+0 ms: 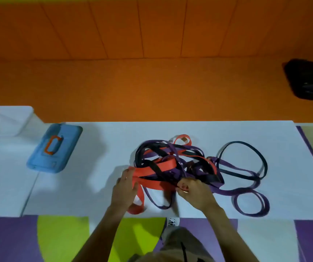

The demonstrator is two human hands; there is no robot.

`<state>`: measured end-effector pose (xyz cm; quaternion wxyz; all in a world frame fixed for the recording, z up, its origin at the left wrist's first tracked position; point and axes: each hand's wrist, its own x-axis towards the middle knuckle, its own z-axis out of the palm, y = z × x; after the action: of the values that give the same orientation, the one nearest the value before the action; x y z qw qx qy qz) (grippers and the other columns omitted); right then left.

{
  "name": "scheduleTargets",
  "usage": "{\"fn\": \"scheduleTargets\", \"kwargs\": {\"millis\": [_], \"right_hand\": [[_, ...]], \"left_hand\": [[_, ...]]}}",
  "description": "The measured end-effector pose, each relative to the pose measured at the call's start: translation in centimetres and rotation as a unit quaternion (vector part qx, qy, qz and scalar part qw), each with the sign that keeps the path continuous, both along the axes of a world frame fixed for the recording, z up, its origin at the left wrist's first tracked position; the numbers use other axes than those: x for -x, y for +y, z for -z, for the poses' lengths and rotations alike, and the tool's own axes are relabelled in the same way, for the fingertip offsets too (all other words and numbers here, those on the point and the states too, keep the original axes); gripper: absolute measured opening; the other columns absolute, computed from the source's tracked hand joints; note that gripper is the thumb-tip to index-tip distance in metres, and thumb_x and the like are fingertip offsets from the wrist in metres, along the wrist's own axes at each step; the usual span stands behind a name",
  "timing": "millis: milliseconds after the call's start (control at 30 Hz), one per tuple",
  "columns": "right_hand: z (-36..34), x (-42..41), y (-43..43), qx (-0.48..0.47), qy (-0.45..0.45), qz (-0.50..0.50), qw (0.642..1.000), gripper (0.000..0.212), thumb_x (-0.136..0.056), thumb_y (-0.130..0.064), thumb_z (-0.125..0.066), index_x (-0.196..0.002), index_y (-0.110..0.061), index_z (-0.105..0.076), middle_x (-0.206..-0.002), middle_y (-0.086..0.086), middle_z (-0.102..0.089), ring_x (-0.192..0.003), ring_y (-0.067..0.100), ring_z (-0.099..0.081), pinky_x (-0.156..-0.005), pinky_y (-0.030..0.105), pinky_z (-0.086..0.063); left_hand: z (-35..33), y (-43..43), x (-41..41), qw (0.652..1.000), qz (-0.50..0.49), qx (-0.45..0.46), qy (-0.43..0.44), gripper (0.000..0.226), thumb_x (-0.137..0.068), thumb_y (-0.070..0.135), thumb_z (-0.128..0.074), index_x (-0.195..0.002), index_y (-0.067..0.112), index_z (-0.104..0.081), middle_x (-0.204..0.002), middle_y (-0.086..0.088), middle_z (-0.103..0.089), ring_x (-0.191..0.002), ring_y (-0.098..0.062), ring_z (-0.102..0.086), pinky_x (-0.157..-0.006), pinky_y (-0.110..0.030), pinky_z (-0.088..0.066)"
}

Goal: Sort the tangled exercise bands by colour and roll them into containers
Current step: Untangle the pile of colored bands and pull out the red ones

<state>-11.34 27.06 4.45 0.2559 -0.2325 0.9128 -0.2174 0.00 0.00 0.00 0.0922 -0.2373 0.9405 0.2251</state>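
Note:
A tangled heap of exercise bands lies on the white table [199, 129]. In it are wide red bands [168, 165], purple bands [233, 191] and black bands [244, 143]. The purple and black loops spread out to the right of the heap. My left hand [125, 188] holds a red band at the heap's left edge, and a red loop hangs below that hand. My right hand [193, 190] pinches strands at the heap's front, where black, purple and red bands cross. A clear container [6, 120] stands at the table's far left.
A blue lid with an orange handle [54, 148] lies left of the heap. A black bag [310, 80] sits on the orange floor at the far right. The floor near me has purple and lime-green mats [61, 237]. My shoe [172, 222] shows under the table's front edge.

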Motion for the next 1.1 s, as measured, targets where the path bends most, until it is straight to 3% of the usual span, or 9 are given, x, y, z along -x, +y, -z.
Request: {"fn": "scheduleTargets", "kwargs": {"millis": [167, 267, 433, 500, 567, 700, 867, 1000, 1100], "right_hand": [[2.0, 3.2, -1.3, -0.004, -0.034, -0.059, 0.998, 0.027, -0.1, -0.04, -0.062, -0.122, -0.027, -0.067, -0.119, -0.003, -0.066, -0.109, 0.023, -0.068, -0.087, 0.037, -0.055], [2.8, 5.0, -1.7, 0.015, -0.042, -0.069, 0.997, 0.032, -0.096, -0.041, -0.068, -0.124, -0.026, -0.066, -0.123, -0.003, -0.061, -0.115, 0.019, -0.063, -0.088, 0.035, -0.054], [4.6, 5.8, -2.9, 0.038, -0.074, -0.067, 0.994, 0.044, -0.09, -0.038, -0.074, -0.131, -0.026, -0.062, -0.133, -0.004, -0.055, -0.123, 0.018, -0.058, -0.099, 0.039, -0.053], [5.4, 5.8, -3.7, 0.046, -0.114, -0.073, 0.99, 0.052, -0.09, -0.037, -0.074, -0.139, -0.028, -0.057, -0.138, -0.005, -0.056, -0.126, 0.017, -0.058, -0.104, 0.034, -0.05], [5.9, 5.3, -4.9, 0.071, -0.182, -0.067, 0.978, 0.066, -0.089, -0.037, -0.076, -0.148, -0.031, -0.048, -0.143, -0.007, -0.055, -0.131, 0.013, -0.055, -0.11, 0.029, -0.046], [6.3, 3.5, -7.5, 0.077, -0.162, 0.001, 0.984, 0.07, -0.094, -0.031, -0.074, -0.154, -0.029, -0.039, -0.137, -0.004, -0.06, -0.126, 0.018, -0.06, -0.104, 0.04, -0.054], [6.6, 4.9, -8.2, 0.016, -0.084, 0.013, 0.996, 0.046, -0.096, -0.011, -0.058, -0.139, -0.026, -0.05, -0.124, 0.009, -0.071, -0.116, 0.037, -0.067, -0.093, 0.05, -0.055], [6.6, 5.8, -7.4, 0.042, -0.045, 0.09, 0.994, 0.034, -0.096, -0.011, -0.063, -0.128, -0.024, -0.061, -0.117, 0.002, -0.075, -0.109, 0.031, -0.071, -0.09, 0.045, -0.057], [6.2, 5.5, -7.1, 0.05, -0.041, 0.131, 0.989, 0.034, -0.094, -0.012, -0.071, -0.126, -0.023, -0.065, -0.108, -0.004, -0.074, -0.104, 0.026, -0.072, -0.088, 0.042, -0.057]], "left_hand": [[1.7, -0.8, 2.3, 0.998, -0.024, -0.031, -0.042, 0.066, -0.103, 0.025, -0.054, -0.164, 0.023, -0.027, -0.171, -0.003, -0.022, -0.151, -0.033, -0.032, -0.116, -0.051, -0.038], [2.6, -1.2, 3.3, 0.999, -0.022, -0.019, -0.035, 0.062, -0.1, 0.024, -0.054, -0.16, 0.021, -0.037, -0.164, -0.009, -0.037, -0.148, -0.034, -0.038, -0.113, -0.052, -0.043], [3.8, -2.6, 4.5, 0.998, -0.007, 0.06, -0.004, 0.011, -0.09, 0.028, -0.059, -0.101, 0.029, -0.058, -0.098, 0.007, -0.061, -0.102, -0.024, -0.062, -0.081, -0.036, -0.049], [3.0, -3.0, 4.7, 0.998, 0.004, 0.06, 0.022, 0.015, -0.079, 0.036, -0.059, -0.09, 0.026, -0.056, -0.09, 0.01, -0.061, -0.099, -0.021, -0.06, -0.096, -0.045, -0.046], [1.5, -3.2, 4.5, 0.998, 0.019, 0.026, 0.062, 0.026, -0.081, 0.047, -0.065, -0.096, 0.026, -0.061, -0.096, 0.011, -0.065, -0.104, -0.016, -0.057, -0.112, -0.053, -0.036], [-2.9, -4.0, 5.7, 0.989, -0.006, -0.122, 0.084, 0.022, -0.085, 0.054, -0.067, -0.09, 0.035, -0.059, -0.086, 0.016, -0.065, -0.082, -0.011, -0.063, -0.078, -0.041, -0.055], [-6.9, -5.7, 8.3, 0.995, 0.032, -0.096, -0.009, 0.048, -0.085, 0.053, -0.073, -0.124, 0.035, -0.052, -0.096, 0.016, -0.065, -0.088, -0.012, -0.062, -0.078, -0.031, -0.048], [-7.2, -9.9, 9.6, 0.984, 0.178, -0.005, -0.022, 0.068, -0.084, 0.019, -0.073, -0.143, 0.04, -0.046, -0.115, 0.006, -0.067, -0.106, -0.018, -0.063, -0.084, -0.031, -0.053], [-6.2, -12.5, 9.4, 0.985, 0.172, 0.005, -0.002, 0.064, -0.084, 0.0, -0.065, -0.14, 0.03, -0.057, -0.116, 0.001, -0.069, -0.114, -0.023, -0.061, -0.089, -0.035, -0.053]]}}
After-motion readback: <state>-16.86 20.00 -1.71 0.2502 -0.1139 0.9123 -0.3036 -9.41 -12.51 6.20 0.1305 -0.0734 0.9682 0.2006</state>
